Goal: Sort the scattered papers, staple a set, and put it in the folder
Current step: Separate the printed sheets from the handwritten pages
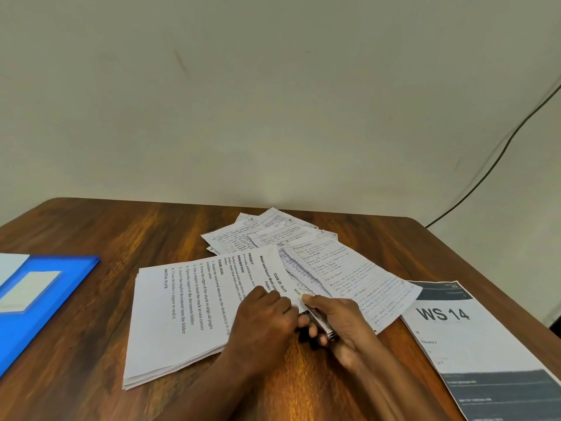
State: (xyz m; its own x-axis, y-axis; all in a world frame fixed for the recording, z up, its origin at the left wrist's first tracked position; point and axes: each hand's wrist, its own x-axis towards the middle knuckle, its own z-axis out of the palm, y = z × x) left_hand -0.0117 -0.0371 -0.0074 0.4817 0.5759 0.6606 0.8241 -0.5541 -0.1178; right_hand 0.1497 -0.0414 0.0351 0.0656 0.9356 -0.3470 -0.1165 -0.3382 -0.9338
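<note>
Two hands at printed stack (182, 314) corner: right hand (340, 326) grips metal stapler (318, 322); left hand (264, 317) curled, pinning sheets. Wood-grain table (91, 232).

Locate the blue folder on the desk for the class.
In the head view the blue folder lies at the desk's left edge, apart from the printed stack to its right.

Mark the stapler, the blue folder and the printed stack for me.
stapler (321, 322), head view, on its metal body showing between the two hands.
blue folder (45, 302), head view, on its blue cover below the white label.
printed stack (170, 323), head view, on the blank part of the top sheet.
</note>
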